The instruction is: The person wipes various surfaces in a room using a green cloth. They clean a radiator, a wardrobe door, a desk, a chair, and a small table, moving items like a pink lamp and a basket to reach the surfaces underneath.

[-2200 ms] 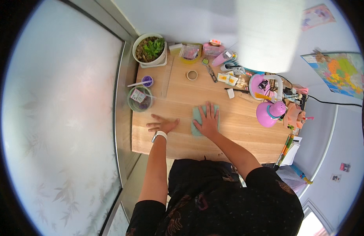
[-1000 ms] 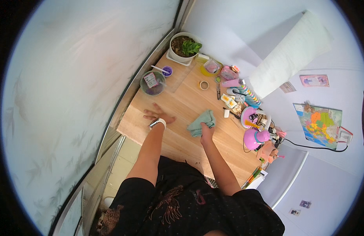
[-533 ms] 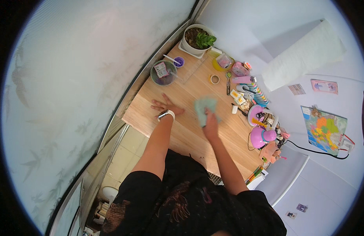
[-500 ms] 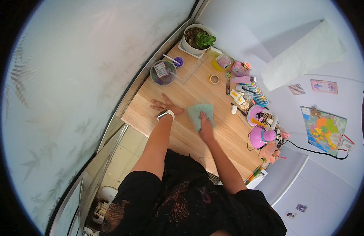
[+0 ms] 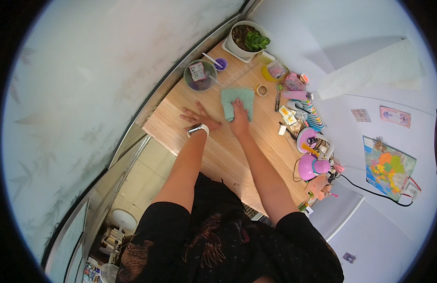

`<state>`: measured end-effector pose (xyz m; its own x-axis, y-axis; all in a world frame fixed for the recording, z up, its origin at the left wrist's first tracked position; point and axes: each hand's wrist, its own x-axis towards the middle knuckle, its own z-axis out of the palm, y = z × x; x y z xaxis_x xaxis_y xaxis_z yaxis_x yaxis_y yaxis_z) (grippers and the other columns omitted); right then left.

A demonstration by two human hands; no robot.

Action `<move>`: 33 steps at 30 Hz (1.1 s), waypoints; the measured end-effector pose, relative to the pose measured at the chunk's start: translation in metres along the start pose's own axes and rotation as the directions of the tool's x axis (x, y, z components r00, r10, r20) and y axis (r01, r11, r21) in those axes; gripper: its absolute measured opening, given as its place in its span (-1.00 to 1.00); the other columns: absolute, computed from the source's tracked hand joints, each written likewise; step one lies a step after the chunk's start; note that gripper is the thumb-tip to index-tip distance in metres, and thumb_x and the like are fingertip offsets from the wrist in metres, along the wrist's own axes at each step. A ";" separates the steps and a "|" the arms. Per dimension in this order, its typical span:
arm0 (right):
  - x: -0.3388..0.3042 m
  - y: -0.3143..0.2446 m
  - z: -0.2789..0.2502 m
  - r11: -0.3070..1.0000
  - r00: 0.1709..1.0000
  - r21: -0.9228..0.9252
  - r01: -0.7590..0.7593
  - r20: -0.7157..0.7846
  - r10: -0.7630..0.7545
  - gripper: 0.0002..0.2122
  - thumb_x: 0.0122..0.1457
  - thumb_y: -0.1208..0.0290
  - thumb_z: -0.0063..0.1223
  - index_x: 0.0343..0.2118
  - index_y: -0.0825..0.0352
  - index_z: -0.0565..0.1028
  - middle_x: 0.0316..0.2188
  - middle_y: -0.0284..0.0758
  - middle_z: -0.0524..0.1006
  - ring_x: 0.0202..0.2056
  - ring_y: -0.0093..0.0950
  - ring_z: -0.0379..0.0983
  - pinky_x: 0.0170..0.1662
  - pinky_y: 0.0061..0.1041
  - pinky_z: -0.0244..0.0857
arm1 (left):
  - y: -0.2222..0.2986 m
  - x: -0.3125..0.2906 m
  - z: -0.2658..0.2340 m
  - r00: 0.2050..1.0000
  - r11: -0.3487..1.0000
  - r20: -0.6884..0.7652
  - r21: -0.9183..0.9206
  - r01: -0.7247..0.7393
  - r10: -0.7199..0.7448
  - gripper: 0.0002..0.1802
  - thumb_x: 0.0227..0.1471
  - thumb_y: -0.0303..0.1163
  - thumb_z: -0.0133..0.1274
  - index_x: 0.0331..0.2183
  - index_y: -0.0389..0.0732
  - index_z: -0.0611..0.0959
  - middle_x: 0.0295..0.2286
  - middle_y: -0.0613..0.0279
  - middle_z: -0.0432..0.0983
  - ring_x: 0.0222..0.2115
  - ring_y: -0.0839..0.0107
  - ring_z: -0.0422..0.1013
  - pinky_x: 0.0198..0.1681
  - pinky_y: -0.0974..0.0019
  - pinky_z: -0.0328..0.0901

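Observation:
A light wooden desk point(image 5: 180, 122) is under both my hands. My left hand point(image 5: 199, 117) lies on it with its fingers spread, holding nothing; a watch with a white band point(image 5: 198, 129) is on that wrist. My right hand point(image 5: 239, 117) presses down on a pale green cloth point(image 5: 228, 96), its fingers close together and bearing on the near part of the cloth. The cloth is spread against the desktop, just short of a clear ruler point(image 5: 242, 75). A roll of tape point(image 5: 261, 90) stands right of the cloth.
At the far end are a potted plant point(image 5: 247, 40), a round lidded container point(image 5: 198, 78) and a small purple cup point(image 5: 220, 64). A utility knife point(image 5: 277, 101), small items and a pink-purple lamp point(image 5: 313, 166) line the right edge by the wall. A frosted panel point(image 5: 110, 85) borders the left.
My right hand has pushed the cloth away from me, toward the ruler and the tape roll. My left hand stays flat in about the same spot. The view has shifted slightly.

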<state>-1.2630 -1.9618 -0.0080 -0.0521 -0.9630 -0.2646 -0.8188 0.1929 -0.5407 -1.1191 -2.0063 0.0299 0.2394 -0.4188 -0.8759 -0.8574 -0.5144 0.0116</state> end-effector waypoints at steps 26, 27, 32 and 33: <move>-0.081 -0.049 0.038 0.991 0.993 0.104 -0.090 -0.063 0.097 -0.23 -0.16 0.67 0.14 0.23 0.32 0.16 0.32 -0.03 -0.02 0.32 -0.01 -0.14 0.31 0.00 -0.24 | -0.011 0.044 0.033 0.993 0.993 -0.100 -0.091 -0.075 0.066 0.59 -0.36 0.19 0.35 0.22 0.07 -0.59 0.09 -0.53 -0.94 0.08 -0.58 -0.89 0.01 -0.70 -0.36; -0.091 -0.048 0.046 0.985 0.991 0.129 -0.113 -0.060 0.122 -0.23 -0.14 0.64 0.15 0.24 0.28 0.17 0.34 -0.09 -0.04 0.34 -0.07 -0.17 0.31 0.02 -0.24 | -0.012 0.055 0.040 0.989 0.995 -0.142 -0.082 -0.064 0.052 0.60 -0.37 0.19 0.35 0.23 0.07 -0.59 0.08 -0.55 -0.94 0.07 -0.60 -0.89 0.02 -0.70 -0.38; -0.193 0.003 0.033 0.995 0.989 -0.102 0.009 0.151 0.006 -0.34 -0.07 0.59 0.07 0.21 0.26 0.25 0.35 -0.18 -0.03 0.35 -0.10 -0.18 0.29 0.03 -0.21 | -0.009 0.015 0.014 0.994 0.996 -0.060 -0.021 -0.089 0.088 0.60 -0.37 0.21 0.33 0.23 -0.02 -0.58 0.08 -0.61 -0.90 0.08 -0.63 -0.86 0.07 -0.59 -0.60; -0.223 0.013 0.027 0.996 0.985 -0.086 -0.028 0.170 0.042 -0.34 -0.07 0.57 0.09 0.20 0.26 0.26 0.34 -0.17 -0.03 0.35 -0.10 -0.17 0.29 0.04 -0.20 | -0.008 0.017 0.014 0.995 0.997 -0.063 -0.023 -0.080 0.078 0.60 -0.37 0.22 0.33 0.23 -0.03 -0.58 0.08 -0.61 -0.90 0.08 -0.63 -0.84 0.08 -0.57 -0.61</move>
<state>-1.2468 -1.7396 0.0226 0.0115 -0.9080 -0.4189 -0.8631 0.2025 -0.4627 -1.1145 -1.9988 0.0082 0.1997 -0.5043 -0.8402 -0.8631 -0.4964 0.0928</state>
